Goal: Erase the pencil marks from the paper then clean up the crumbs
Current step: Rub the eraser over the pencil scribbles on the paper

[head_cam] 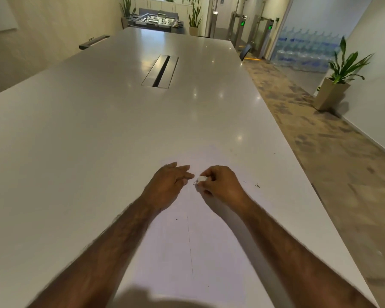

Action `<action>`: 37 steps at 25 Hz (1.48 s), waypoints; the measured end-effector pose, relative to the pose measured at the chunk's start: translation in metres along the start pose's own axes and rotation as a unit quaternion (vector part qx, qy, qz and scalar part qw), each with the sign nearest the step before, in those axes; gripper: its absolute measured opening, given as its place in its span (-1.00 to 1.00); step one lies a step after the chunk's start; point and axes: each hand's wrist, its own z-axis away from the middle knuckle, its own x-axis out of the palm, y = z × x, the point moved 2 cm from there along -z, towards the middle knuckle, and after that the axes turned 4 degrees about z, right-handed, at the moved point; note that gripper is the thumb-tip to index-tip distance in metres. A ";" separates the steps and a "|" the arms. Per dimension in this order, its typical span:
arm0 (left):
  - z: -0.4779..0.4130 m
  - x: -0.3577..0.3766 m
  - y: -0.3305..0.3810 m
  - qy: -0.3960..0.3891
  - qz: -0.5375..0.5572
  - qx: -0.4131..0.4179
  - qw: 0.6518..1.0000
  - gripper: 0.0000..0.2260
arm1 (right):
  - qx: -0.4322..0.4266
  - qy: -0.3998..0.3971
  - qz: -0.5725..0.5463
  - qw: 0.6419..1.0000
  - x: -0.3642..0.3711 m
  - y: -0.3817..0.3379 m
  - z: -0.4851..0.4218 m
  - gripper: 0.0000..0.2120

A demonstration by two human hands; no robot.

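Right hand (220, 185) pinches a small white eraser (202, 179) between thumb and curled fingers, with its tip down on the paper (176, 252). Left hand (169, 183) lies spread and flat, fingers fairly straight, pressing the sheet down just at 9 o'clock of the eraser; the fingertips nearly touch it. The paper lies on the white counter (76, 152), long axis 12-to-6, running toward the person.

A thin pencil line (189, 247) is left at 6 o'clock of the eraser, between the forearms, also running 12-to-6. Dark crumbs (257, 185) sit at 3 o'clock of the right hand, which is nearer to them. Likely step: rubbing, line not yet done. Next stroke probably pulls toward 6.
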 end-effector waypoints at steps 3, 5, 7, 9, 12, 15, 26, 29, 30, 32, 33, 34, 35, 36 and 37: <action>-0.003 0.001 -0.003 -0.010 0.006 -0.006 1.000 -0.73 | -0.066 -0.036 0.115 0.991 0.015 -0.015 -0.018 -0.97; -0.004 0.003 -0.006 -0.015 0.005 -0.010 1.000 -0.70 | -0.092 -0.021 0.154 0.984 0.025 -0.013 -0.016 -0.95; -0.004 0.005 -0.009 -0.019 0.011 -0.023 0.999 -0.69 | -0.118 -0.049 0.184 0.975 0.027 -0.011 -0.010 -0.91; -0.002 0.004 -0.008 -0.019 0.014 -0.027 0.999 -0.70 | -0.130 -0.118 0.197 0.965 0.022 -0.016 -0.009 -0.97; -0.001 0.002 -0.007 -0.009 0.022 -0.022 0.999 -0.75 | -0.137 -0.105 0.194 0.966 0.017 -0.022 -0.004 -0.95; 0.001 0.003 -0.005 -0.013 0.013 -0.030 0.999 -0.72 | -0.148 -0.111 0.192 0.964 0.019 -0.017 0.036 -0.93; 0.017 0.022 0.031 -0.080 -0.175 -0.041 0.980 -0.41 | -0.084 -0.100 0.163 0.978 0.009 -0.006 0.057 -0.98; 0.019 0.025 0.029 -0.087 -0.220 -0.039 0.971 -0.41 | -0.111 -0.201 0.173 0.958 0.002 -0.005 0.093 -0.94; 0.019 0.024 0.028 -0.084 -0.221 -0.037 0.971 -0.42 | -0.113 -0.230 0.170 0.952 -0.002 -0.007 0.093 -0.94; 0.018 0.024 0.028 -0.081 -0.230 -0.028 0.969 -0.46 | -0.090 -0.173 0.150 0.969 -0.005 -0.008 0.070 -0.96; 0.019 0.025 0.028 -0.080 -0.239 -0.024 0.967 -0.47 | -0.075 -0.117 0.136 0.981 -0.004 -0.009 0.055 -0.97; 0.020 0.026 0.029 -0.080 -0.248 -0.022 0.965 -0.48 | -0.068 -0.073 0.134 0.986 0.000 -0.011 0.046 -0.96; 0.021 0.026 0.030 -0.081 -0.253 -0.022 0.964 -0.48 | -0.069 -0.048 0.143 0.986 0.006 -0.012 0.044 -0.92; 0.020 0.026 0.030 -0.083 -0.251 -0.024 0.964 -0.48 | -0.080 -0.047 0.162 0.982 0.012 -0.012 0.049 -0.90; 0.019 0.026 0.030 -0.084 -0.244 -0.028 0.966 -0.49 | -0.099 -0.065 0.182 0.976 0.016 -0.011 0.062 -0.92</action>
